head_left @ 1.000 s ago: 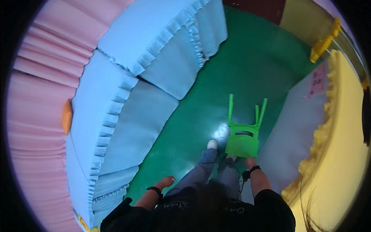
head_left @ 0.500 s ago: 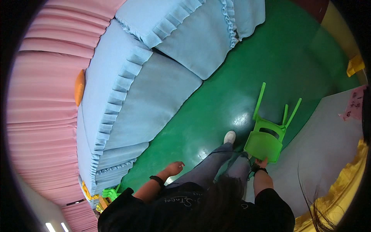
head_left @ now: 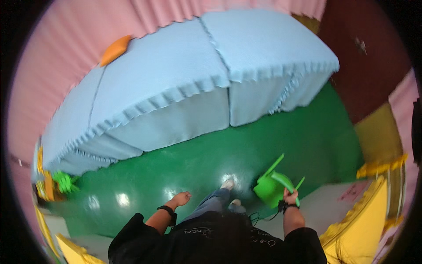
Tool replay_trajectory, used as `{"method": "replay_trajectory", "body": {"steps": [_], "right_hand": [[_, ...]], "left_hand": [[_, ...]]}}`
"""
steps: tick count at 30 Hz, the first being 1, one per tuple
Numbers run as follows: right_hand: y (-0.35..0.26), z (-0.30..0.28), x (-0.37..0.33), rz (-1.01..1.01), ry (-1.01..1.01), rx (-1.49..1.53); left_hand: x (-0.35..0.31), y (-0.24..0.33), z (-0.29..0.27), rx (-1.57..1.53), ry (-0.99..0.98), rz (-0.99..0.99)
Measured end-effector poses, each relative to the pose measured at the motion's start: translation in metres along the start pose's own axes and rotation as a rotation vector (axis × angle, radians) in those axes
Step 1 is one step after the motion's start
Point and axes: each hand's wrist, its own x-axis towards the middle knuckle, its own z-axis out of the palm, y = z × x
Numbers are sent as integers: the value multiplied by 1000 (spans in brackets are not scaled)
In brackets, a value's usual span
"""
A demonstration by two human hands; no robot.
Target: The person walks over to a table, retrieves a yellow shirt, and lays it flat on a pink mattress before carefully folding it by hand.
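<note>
1. From where I stand, the person's right hand (head_left: 290,196) has hold of a small green chair (head_left: 269,192), the fingers wrapped over an edge at its right side. That grip is pinching the chair; blur hides exactly which part of the frame is inside it.
2. The chair is tilted, just ahead of the person and to the right, with two thin legs pointing toward the far right. It is over the green floor (head_left: 145,176), though I cannot tell whether it touches it.
3. The left hand (head_left: 180,199) hangs over the floor, holding nothing that I can see. Its fingers curl loosely, and I cannot tell whether that grip is spread or pressed together.
4. Between the hands, two white shoes (head_left: 227,184) show below the person's jeans (head_left: 206,204).
5. On the far side runs a long blue-draped surface (head_left: 162,70) with a ruffled edge. An orange cushion (head_left: 115,50) rests on it at the left, against a pink curtain (head_left: 61,61).
6. More green chairs (head_left: 65,181) are bunched on the left, near that surface's end.
7. At the near right is a yellow cloth (head_left: 362,229); at the far right, a dark red door (head_left: 362,70).
</note>
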Motion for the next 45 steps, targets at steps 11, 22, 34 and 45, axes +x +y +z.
{"method": "replay_trajectory", "body": {"steps": [11,22,34,45], "right_hand": [[19,16,-31,-75,-442,-1148],[265,185,-190,-538,-675,-2187],[628,287,-334,707,-521,-1015],[890,330,-618,-511,-1581,-2223]], "left_hand": [[-182,-136,86,-1202,421,-672],[-335,-276,175,-484,112,-656],[-420,-372,192,-1093,802,-896],[-482,-499,278,-1846,876,-829]]}}
